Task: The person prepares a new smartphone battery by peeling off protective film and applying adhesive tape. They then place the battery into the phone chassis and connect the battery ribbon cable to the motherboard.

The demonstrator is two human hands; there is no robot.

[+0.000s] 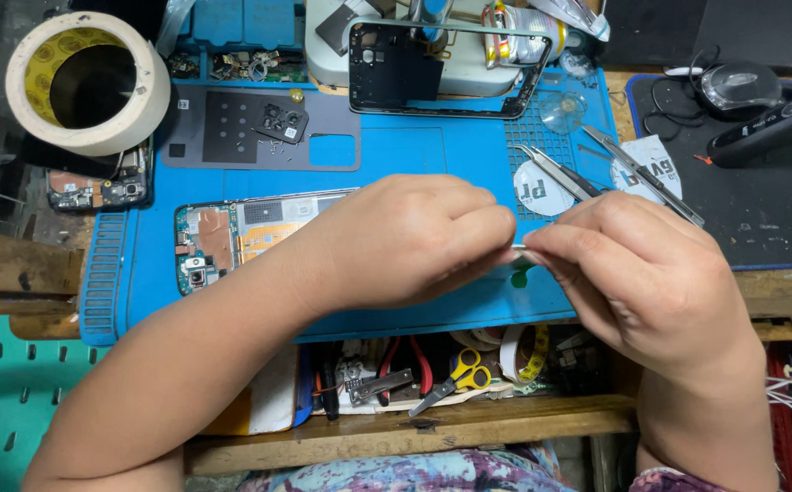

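Head view, looking straight down: left hand and right hand brought fingertip to fingertip over the front edge of the blue work mat, raised a little above it, probably for steadiness and a clear line of sight. Pinched between them, a tiny pale strip (too small to tell what kind of part), with a small green bit showing just below it. Left thumb and forefinger closed on the strip's left end, right thumb and forefinger closed on its right end; other fingers curled in, out of the way. Opened phone lying flat on the mat, touching nothing but the mat, half hidden under the left wrist, boards exposed and within easy reach. Tweezers parked on the mat's right side, near the right hand. Tape roll at far left, dark back cover and phone frame set well back. Scissors on the lower shelf.
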